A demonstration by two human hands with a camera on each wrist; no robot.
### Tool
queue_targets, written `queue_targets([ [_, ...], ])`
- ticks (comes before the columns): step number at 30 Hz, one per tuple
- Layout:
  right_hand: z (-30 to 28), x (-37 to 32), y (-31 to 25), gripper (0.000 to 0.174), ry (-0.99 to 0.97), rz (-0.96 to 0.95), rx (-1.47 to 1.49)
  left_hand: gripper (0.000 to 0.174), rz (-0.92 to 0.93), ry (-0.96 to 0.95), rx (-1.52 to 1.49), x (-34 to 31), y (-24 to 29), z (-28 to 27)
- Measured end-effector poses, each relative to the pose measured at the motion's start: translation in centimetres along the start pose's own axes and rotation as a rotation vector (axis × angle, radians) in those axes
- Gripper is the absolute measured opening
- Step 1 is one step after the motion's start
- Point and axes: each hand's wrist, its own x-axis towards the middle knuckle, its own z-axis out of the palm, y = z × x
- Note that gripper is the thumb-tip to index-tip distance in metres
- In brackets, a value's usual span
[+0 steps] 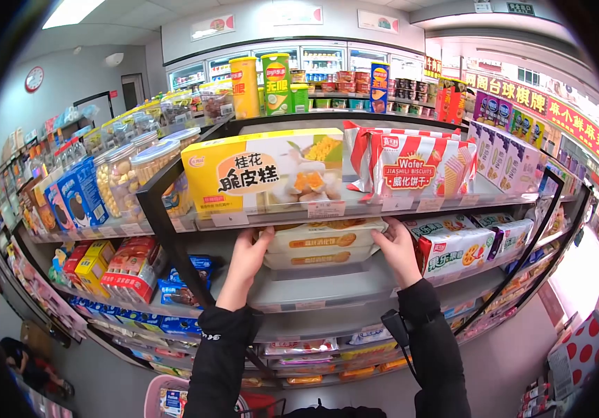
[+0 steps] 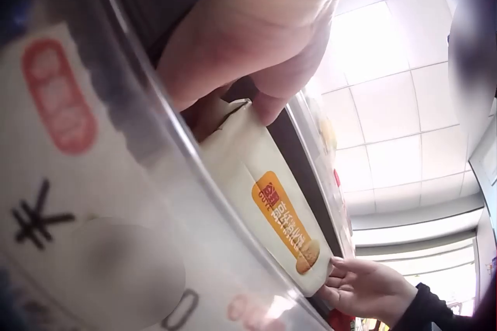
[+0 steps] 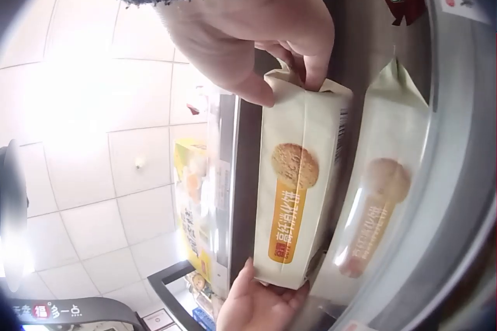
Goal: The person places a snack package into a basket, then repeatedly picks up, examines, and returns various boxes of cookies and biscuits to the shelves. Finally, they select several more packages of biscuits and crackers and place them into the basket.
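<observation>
We see a black-framed shelf rack (image 1: 174, 244) filling most of the head view, with a grey middle shelf (image 1: 327, 285) bare toward its front edge. On the shelf above it, at the front edge, stands a long yellow cake box (image 1: 264, 174), and just to its right a red-and-white wafer pack (image 1: 411, 167).

Under that upper shelf, at the middle of the grey shelf's front, we find a cream biscuit pack (image 1: 324, 240) lying lengthwise. It sits directly over a second pack (image 1: 317, 259) of the same kind. We cannot tell whether the two touch.

The left hand (image 1: 247, 258) grips the upper pack's left end, its thumb curled against the wrapper, as the left wrist view shows (image 2: 256, 28). The right hand (image 1: 398, 252) holds the right end. In the right wrist view, its thumb and fingers (image 3: 311, 67) pinch the crimped seam of the biscuit pack (image 3: 299, 191), with the second pack (image 3: 377, 207) just beside it.
</observation>
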Motion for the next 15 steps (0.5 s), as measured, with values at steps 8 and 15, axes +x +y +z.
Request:
queue_targets([
  [8,-0.39,0.0,0.48,0.052,-0.053,-0.048,0.061,0.042,0.059,0.017,0.125,0.09,0.13,-0.3],
  [15,-0.36,0.26,0.16,0.051,-0.084,-0.036,0.053,0.044,-0.023,-0.043,0.11,0.15,0.37,-0.61],
])
